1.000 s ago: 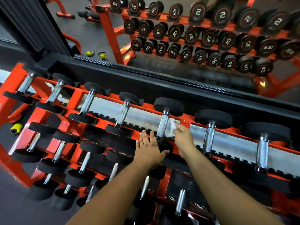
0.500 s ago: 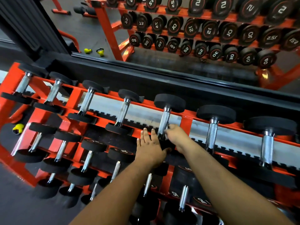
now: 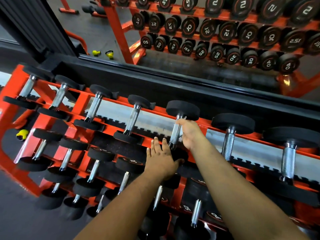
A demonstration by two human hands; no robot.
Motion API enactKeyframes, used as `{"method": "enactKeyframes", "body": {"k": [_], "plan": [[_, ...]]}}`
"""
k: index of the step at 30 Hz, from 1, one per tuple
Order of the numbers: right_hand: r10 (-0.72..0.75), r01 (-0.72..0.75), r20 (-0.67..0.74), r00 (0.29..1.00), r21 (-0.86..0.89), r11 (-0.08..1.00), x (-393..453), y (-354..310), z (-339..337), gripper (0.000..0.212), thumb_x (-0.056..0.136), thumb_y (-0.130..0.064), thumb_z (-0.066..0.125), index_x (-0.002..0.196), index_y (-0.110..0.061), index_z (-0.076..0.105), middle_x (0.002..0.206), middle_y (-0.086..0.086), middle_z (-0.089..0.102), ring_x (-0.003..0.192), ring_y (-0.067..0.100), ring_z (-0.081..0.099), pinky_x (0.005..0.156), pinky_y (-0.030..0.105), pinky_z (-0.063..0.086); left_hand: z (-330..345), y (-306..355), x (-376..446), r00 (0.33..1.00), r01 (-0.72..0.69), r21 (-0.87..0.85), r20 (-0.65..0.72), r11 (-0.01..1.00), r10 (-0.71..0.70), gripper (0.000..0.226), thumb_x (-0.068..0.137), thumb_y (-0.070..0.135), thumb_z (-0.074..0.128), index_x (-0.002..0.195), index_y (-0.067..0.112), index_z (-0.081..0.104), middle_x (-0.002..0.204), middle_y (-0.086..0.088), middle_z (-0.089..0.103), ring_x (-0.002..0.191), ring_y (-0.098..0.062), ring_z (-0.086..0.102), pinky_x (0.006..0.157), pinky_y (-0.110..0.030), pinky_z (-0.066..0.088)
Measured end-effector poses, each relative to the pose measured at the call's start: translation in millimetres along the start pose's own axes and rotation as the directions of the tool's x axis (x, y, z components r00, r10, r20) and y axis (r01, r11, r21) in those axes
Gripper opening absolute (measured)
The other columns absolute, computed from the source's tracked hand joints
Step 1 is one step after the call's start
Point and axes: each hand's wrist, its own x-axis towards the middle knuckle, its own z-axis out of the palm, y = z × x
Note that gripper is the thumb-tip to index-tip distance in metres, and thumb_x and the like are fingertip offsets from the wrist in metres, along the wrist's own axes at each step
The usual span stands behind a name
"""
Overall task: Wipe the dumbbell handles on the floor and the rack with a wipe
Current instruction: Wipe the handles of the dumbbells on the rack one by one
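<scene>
Head view: right hand point(image 3: 190, 134), curled around the handle point(image 3: 175, 134) with the wipe point(image 3: 181, 138) (barely visible), has slid from bottom toward 12 o'clock, so this handle seems nearly wiped. Left hand point(image 3: 161, 158) rests spread on the dumbbell head point(image 3: 180, 155) at 6 o'clock.

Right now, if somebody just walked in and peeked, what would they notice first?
Probably the bright orange rack full of black dumbbells, filling the middle of the view. Next, the right hand gripping one dumbbell's silver handle on the top row with a bit of white wipe, while the left hand rests flat on that dumbbell's near end. Behind, a mirror shows more numbered dumbbells.
</scene>
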Motion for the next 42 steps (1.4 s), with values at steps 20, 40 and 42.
{"method": "enactKeyframes", "body": {"k": [20, 40, 42], "plan": [[0.034, -0.036, 0.014, 0.999, 0.130, 0.991, 7, -8, -3, 0.028, 0.086, -0.024, 0.072, 0.106, -0.004, 0.068, 0.090, 0.011, 0.067, 0.088, 0.026, 0.065, 0.094, 0.046, 0.055, 1, -2, 1, 1.000, 0.000, 0.017, 0.016, 1.000, 0.000, 0.107, 0.094, 0.071, 0.045, 0.160, 0.012, -0.015, 0.165, -0.021, -0.022, 0.154, -0.033, -0.021, 0.126, -0.050, -0.007], [0.075, -0.075, 0.010, 0.997, 0.075, 0.994, 2, 13, -1, 0.056, 0.071, -0.042, 0.080, 0.117, -0.014, 0.066, 0.122, 0.014, 0.066, 0.114, 0.032, 0.061, 0.105, 0.051, 0.048, 2, -2, 2, 1.000, -0.001, 0.000, 0.010, 1.000, 0.001, 0.107, 0.094, 0.070, 0.046, 0.160, 0.011, -0.014, 0.166, -0.021, -0.022, 0.154, -0.033, -0.020, 0.126, -0.050, -0.007], [0.117, -0.119, 0.046, 0.992, 0.045, 0.992, -3, 14, 5, 0.039, 0.080, -0.038, 0.078, 0.109, -0.014, 0.067, 0.117, 0.018, 0.069, 0.105, 0.032, 0.066, 0.098, 0.048, 0.053, 1, 0, 2, 1.000, 0.001, -0.006, 0.008, 1.000, -0.001, 0.107, 0.094, 0.070, 0.048, 0.160, 0.012, -0.013, 0.166, -0.021, -0.021, 0.155, -0.033, -0.019, 0.126, -0.050, -0.006]]}}
